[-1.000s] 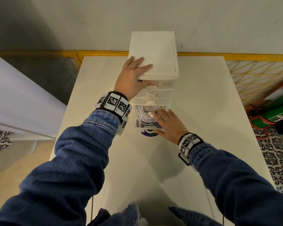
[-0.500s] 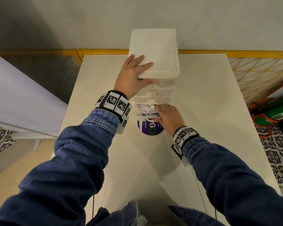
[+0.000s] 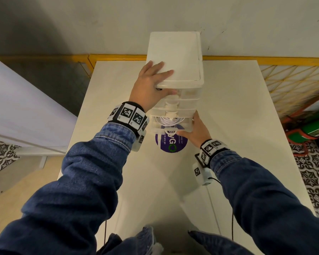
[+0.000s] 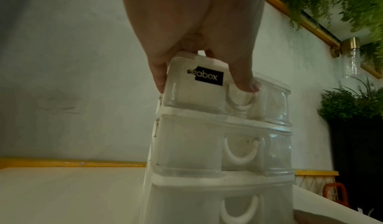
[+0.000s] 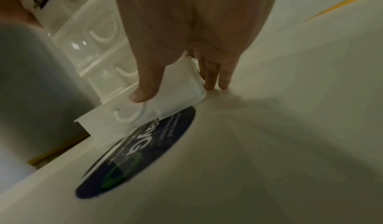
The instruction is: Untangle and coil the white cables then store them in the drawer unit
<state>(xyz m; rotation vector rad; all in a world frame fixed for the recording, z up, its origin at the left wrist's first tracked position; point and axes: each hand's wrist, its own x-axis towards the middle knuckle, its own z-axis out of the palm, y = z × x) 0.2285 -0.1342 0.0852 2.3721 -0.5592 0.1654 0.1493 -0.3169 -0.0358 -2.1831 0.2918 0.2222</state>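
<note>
Fingers of left hand are lying flat on top of the drawer unit, thumb hooking over its front edge onto the top drawer, clamping the unit's top front corner. Right hand is gripping the bottom drawer at its right front corner: thumb pressing the drawer face near the handle, fingers along the side wall. That drawer is sitting partly pulled out, coiled white cables lying inside. Unit is standing on the white table, just behind a purple round sticker.
</note>
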